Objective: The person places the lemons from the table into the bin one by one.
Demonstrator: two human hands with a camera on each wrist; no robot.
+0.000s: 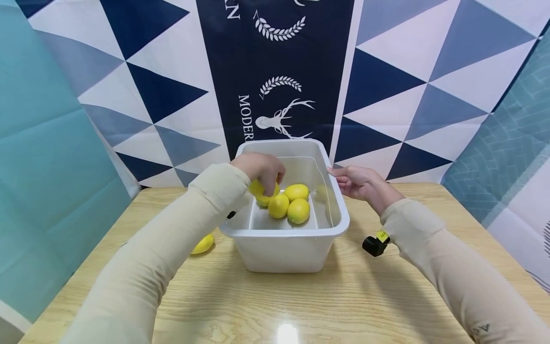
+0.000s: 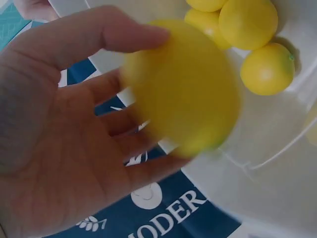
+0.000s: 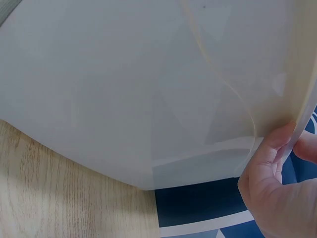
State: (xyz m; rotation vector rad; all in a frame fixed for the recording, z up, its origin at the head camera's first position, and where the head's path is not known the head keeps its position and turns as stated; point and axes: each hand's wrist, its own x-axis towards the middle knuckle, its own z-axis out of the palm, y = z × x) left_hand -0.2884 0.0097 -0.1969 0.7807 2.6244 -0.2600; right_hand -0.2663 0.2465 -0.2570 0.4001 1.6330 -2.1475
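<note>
To the far left of my left hand, a teal fabric panel (image 1: 56, 157) borders the workspace. Left of my left hand and nearer my body, a single oval yellow lemon (image 1: 204, 244) lies on the pale wood-grain table (image 1: 240, 306), partly covered by my cream knitted left sleeve (image 1: 172, 239). My left hand (image 1: 262, 169) grips an oval yellow lemon (image 2: 183, 89), thumb on one side and fingers on the other, over the left part of a pale grey rectangular plastic bin (image 1: 283, 233). The bin stands on the table between my two hands. Inside it, below and to the right of my left hand, a group of yellow lemons (image 1: 298, 211) rests close together on the bottom. My right hand (image 1: 358, 181) pinches the bin's right rim between thumb and fingers. Nearer my body than my right hand, a black device with a yellow label (image 1: 375, 246) sits at my right cuff.
</note>
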